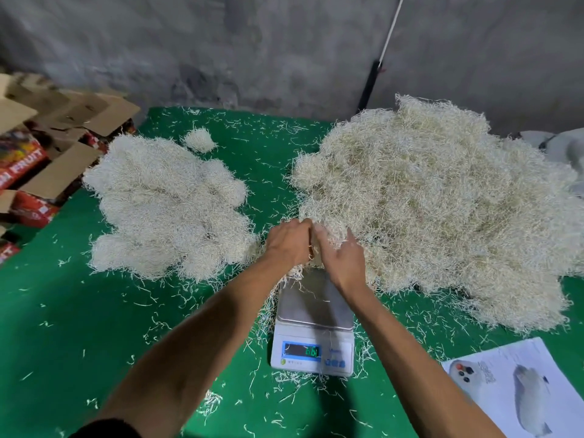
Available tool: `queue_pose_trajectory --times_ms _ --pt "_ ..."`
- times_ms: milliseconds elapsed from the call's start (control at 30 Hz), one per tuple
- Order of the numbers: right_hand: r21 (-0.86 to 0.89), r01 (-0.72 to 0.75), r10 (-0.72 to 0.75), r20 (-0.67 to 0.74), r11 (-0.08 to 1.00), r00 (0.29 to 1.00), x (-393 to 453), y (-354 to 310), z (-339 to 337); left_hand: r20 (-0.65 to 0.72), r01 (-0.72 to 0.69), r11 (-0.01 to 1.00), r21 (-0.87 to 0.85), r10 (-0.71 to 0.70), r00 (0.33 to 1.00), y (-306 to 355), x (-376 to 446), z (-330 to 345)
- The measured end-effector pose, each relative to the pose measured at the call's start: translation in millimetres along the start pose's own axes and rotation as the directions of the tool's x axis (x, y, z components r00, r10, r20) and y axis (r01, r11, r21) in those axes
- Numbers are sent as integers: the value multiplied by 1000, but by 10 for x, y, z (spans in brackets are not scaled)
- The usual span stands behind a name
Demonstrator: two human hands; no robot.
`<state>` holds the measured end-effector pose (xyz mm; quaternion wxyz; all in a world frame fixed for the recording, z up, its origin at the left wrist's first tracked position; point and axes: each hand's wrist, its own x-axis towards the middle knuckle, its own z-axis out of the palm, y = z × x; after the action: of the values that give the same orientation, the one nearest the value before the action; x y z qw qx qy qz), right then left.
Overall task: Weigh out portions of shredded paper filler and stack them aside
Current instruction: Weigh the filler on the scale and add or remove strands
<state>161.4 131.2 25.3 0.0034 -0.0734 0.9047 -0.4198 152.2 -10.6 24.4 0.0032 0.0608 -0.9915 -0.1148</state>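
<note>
A: Why the clumps by the left edge?
B: Those weighed portions [164, 203] look stacked clear of the scale [314, 324].
A: And the hands?
B: Left hand [289, 243] and right hand [343, 259], fingers curled into shreds, pull a tuft off the bulk filler pile [442, 200] toward the right edge, probably for the pan below them.
</note>
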Motion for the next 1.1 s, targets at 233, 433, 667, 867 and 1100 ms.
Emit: queue_pose_trajectory --times_ms 233,433,667,867,1100 --pt "-438 369 -308 205 820 929 468 -248 -203 -14 153 964 -219 -160 987 -249 -209 58" --pt "-625 656 -463 473 423 749 188 -720 -118 88 324 553 -768 -409 908 -371 -205 80" --pt "-550 690 -456 517 470 724 87 -789 -110 96 277 460 -844 -379 921 -473 -161 -31" --pt "-499 651 -509 406 572 759 159 -674 -142 51 238 625 -744 -301 952 -439 -57 -102" --pt "-426 553 -461 307 716 833 102 -465 -249 -68 168 915 -367 -207 976 -458 310 -294"
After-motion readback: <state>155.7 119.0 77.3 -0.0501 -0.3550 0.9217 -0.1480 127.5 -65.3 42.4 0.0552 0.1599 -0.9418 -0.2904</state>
